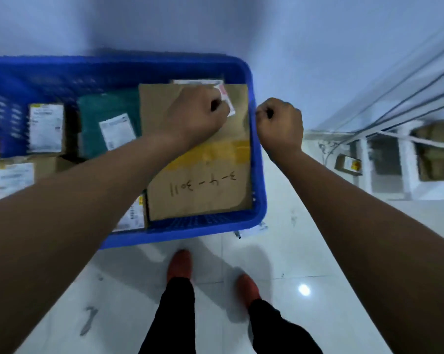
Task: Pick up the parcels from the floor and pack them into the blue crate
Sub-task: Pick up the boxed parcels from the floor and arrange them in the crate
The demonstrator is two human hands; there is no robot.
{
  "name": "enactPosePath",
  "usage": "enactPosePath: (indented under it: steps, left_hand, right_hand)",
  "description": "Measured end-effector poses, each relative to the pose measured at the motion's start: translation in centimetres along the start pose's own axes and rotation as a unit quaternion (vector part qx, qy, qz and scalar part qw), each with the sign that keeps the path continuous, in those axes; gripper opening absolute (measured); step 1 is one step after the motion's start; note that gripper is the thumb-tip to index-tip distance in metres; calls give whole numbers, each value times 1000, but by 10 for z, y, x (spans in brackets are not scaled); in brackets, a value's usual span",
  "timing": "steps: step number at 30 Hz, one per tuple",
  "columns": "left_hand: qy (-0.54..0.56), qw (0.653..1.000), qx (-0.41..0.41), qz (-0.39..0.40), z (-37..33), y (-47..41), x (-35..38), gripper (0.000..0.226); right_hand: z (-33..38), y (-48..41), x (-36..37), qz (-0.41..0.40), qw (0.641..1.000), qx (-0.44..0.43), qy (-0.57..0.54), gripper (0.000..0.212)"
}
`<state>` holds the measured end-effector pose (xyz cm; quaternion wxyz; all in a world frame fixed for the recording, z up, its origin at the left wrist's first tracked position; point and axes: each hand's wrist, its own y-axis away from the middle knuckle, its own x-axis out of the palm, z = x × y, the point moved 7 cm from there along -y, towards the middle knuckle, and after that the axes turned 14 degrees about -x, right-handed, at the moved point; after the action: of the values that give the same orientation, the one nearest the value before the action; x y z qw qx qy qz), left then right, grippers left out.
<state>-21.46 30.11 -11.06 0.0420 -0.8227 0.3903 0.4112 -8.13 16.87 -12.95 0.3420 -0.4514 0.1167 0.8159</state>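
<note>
The blue crate (259, 200) stands on the floor in front of me, holding several parcels. A large brown cardboard parcel (203, 190) with handwritten numbers lies on top at the crate's right end. My left hand (195, 116) hovers over that parcel's far part, fingers closed on a small white and red packet (227, 102). My right hand (279, 123) is a closed fist just outside the crate's right rim, holding nothing visible. A green parcel (98, 108) and labelled brown boxes (45, 127) fill the crate's left part.
My feet in red shoes (180, 264) stand on the glossy white tiled floor just before the crate. A white metal rack (394, 159) with a small labelled box (348, 164) and brown items sits at the right. A pale wall lies behind the crate.
</note>
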Motion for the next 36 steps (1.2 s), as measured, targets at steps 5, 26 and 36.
enactPosePath:
  steps: [5, 26, 36]
  left_hand:
    - [-34, 996, 34, 75, -101, -15, 121, 43]
    - [-112, 969, -66, 212, -208, -153, 810, 41]
    - [-143, 952, -51, 267, -153, -284, 1023, 115]
  right_hand:
    - [-159, 34, -75, -35, 989, 145, 14, 23]
    - [-799, 66, 4, 233, 954, 179, 64, 18]
    - [-896, -4, 116, 374, 864, -59, 331, 114]
